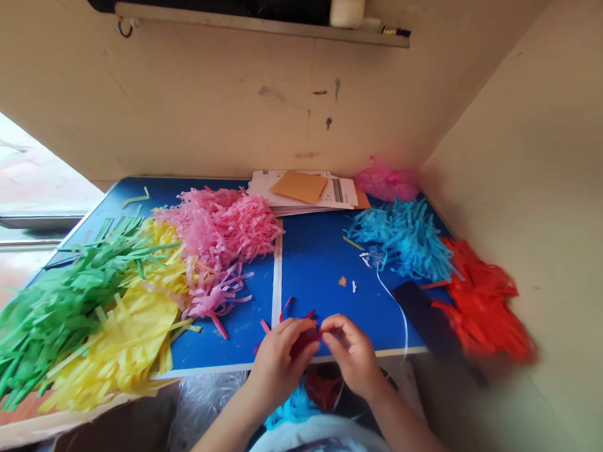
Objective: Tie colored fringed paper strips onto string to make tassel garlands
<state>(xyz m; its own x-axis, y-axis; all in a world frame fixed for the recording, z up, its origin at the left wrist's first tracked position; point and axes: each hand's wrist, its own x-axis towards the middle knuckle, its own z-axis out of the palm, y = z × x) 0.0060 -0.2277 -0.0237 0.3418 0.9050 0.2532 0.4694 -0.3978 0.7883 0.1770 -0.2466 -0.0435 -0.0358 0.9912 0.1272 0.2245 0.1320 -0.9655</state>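
Observation:
My left hand (pixel 286 354) and my right hand (pixel 354 357) meet at the table's front edge, thumbs and forefingers pinched. Between the fingertips shows a small red strip (pixel 320 334), mostly covered by the fingers. Several short red and pink pieces (pixel 266 326) lie on the blue table just beyond my left hand. Below the hands, on my lap, hangs a blue paper tassel (pixel 293 407), partly hidden by my left wrist. A dark red thing beside it is too shaded to name.
Green (pixel 69 299), yellow (pixel 136 333) and pink paper tassels (pixel 221 226) cover the blue table's (pixel 315 252) left side. At right lie blue tassels (pixel 406 235), red tassels (pixel 485 301), a white string (pixel 395 298) and a dark flat object (pixel 425 317). Envelopes (pixel 340 192) lie near the wall, under a shelf (pixel 253 23).

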